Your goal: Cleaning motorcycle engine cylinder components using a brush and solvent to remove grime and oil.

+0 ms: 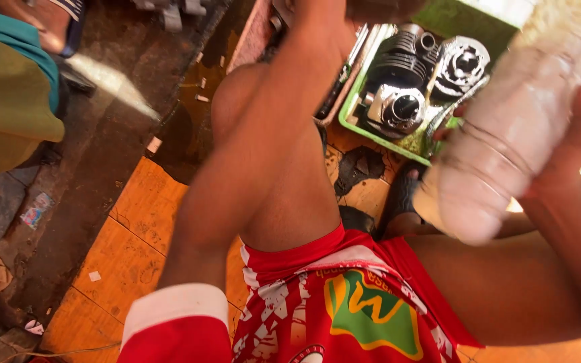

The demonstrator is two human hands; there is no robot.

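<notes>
Over at the frame's right edge, my right hand [576,144] is wrapping round a clear plastic bottle [512,128], fingers curling behind it w/ the thumb side pressing its wall, so the grip is closing firmly on it; the bottle is tilting, base toward me, top running out of the upper right corner. My left arm is stretching up the middle of the view, and my left hand [324,17] is getting cut off by the top edge, so I can't tell whether those fingers are spreading or pinching anything. Just beyond the bottle a green tray [371,131] is sitting on the floor, holding finned metal engine cylinders [398,107], approx three, packing it nearly full; its near rim is lying just beside the bottle's lower side. Between tray and my knee little open room is showing, only a cracked patch of floor. To the left there's more space: orange floor tiles [129,249] are giving way to a dark, grimy strip of concrete [102,154] w/ scraps of paper scattered on it. At the far left edge another person in teal and olive clothing [8,101] is sitting, well apart from my hands. My red patterned shorts [331,302] are filling the bottom of the view.
</notes>
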